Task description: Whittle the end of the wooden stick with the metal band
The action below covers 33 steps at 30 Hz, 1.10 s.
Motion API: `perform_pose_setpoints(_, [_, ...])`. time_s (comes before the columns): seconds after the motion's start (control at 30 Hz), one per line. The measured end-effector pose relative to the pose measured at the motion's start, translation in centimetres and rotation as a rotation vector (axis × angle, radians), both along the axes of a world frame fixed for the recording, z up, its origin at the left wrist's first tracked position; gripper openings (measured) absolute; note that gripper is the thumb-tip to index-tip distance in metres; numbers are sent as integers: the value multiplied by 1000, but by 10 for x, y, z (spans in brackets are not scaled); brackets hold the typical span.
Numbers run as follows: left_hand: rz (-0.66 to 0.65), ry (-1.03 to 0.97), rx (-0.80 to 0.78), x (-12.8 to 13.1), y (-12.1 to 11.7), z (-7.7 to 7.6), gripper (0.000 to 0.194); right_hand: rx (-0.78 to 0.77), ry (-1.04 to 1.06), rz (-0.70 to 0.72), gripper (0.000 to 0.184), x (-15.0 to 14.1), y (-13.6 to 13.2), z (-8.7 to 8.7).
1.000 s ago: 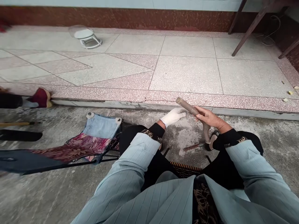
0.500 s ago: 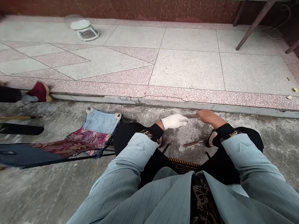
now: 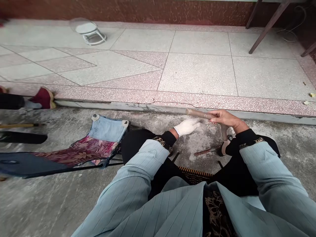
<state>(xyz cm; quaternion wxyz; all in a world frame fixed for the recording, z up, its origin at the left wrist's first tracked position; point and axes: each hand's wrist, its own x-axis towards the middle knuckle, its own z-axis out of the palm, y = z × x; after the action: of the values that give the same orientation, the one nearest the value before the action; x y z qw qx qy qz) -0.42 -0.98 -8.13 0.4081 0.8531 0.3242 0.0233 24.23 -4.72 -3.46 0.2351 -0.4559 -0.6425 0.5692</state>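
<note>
My right hand (image 3: 225,119) is bare and closed around a brownish round rod (image 3: 198,113). One end of the rod points left, above my left hand. A second greyish-brown length (image 3: 224,132) comes down below my right hand; whether it joins the rod is hidden by the fingers. My left hand (image 3: 187,127), in a white knitted glove, has its fingers stretched out just below the rod, holding nothing that I can see. On the concrete between my feet lies a thin reddish-brown stick (image 3: 203,152).
A raised tiled step (image 3: 197,72) runs across in front of me, with a small white stool (image 3: 90,31) on it. To my left stands a folding chair (image 3: 106,130) with patterned cloth. Beyond it shows another person's red shoe (image 3: 43,97). Table legs (image 3: 269,28) stand at the far right.
My right hand has moved up and slightly right with the rod, turning it. The rod's left end has come away from my left glove, whose fingers have straightened.
</note>
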Motion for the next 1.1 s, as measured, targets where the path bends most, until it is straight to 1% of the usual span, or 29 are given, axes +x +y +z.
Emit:
perform_pose_setpoints(0.07, [-57, -26, -164, 4, -10, 4, 49, 39, -56, -140, 56, 2, 1, -3])
perform_pose_setpoints(0.1, [-84, -36, -228, 5, -14, 6, 50, 63, -133, -188, 54, 1, 2, -5])
perform_pose_setpoints(0.17, [-111, -38, -252, 8, -21, 10, 49, 127, -384, -229, 45, -4, 2, -10])
perform_pose_setpoints(0.2, [-115, -33, -233, 8, -23, 12, 47, 161, -531, -219, 41, -7, 2, -13])
perform_pose_setpoints(0.27, [-124, -15, -190, 8, -23, 12, 42, 200, -771, -135, 35, -14, 2, -19])
perform_pose_setpoints(0.33, [-132, 6, -154, 6, -19, 10, 36, 192, -895, -4, 33, -21, 1, -24])
perform_pose_setpoints(0.37, [-142, 28, -102, 4, -16, 9, 33, 157, -921, 75, 30, -23, 0, -25])
perform_pose_setpoints(0.47, [-202, 150, 150, 0, -7, 7, 27, 5, -889, 327, 16, -27, -3, -25])
perform_pose_setpoints(0.53, [-250, 221, 291, -1, -3, 6, 27, -87, -797, 452, 12, -27, -4, -20])
perform_pose_setpoints(0.6, [-259, 228, 324, -2, 0, 8, 27, -152, -628, 535, 16, -24, -3, -11])
perform_pose_setpoints(0.67, [-221, 196, 298, -2, 4, 11, 27, -167, -392, 563, 28, -18, -2, 0])
perform_pose_setpoints(0.7, [-190, 169, 266, -2, 5, 13, 27, -143, -273, 534, 35, -15, -2, 6])
perform_pose_setpoints(0.73, [-158, 139, 233, -3, 6, 14, 27, -100, -178, 461, 42, -11, -1, 11])
perform_pose_setpoints(0.8, [-108, 83, 182, -4, 6, 17, 32, -37, -25, 237, 51, -5, -2, 17])
perform_pose_setpoints(0.87, [-96, 47, 172, -5, 3, 20, 35, -16, 101, -1, 55, -1, -3, 15])
perform_pose_setpoints(0.93, [-115, 54, 200, -7, -2, 23, 36, -9, 176, -195, 56, -1, -4, 6])
perform_pose_setpoints(1.0, [-147, 93, 249, -9, -8, 26, 35, -1, 151, -337, 56, -3, -4, -5])
perform_pose_setpoints(1.03, [-160, 119, 278, -10, -10, 26, 34, 3, 91, -394, 56, -4, -3, -10])
perform_pose_setpoints(1.1, [-172, 174, 338, -11, -13, 27, 35, 19, -128, -461, 51, -7, -2, -17])
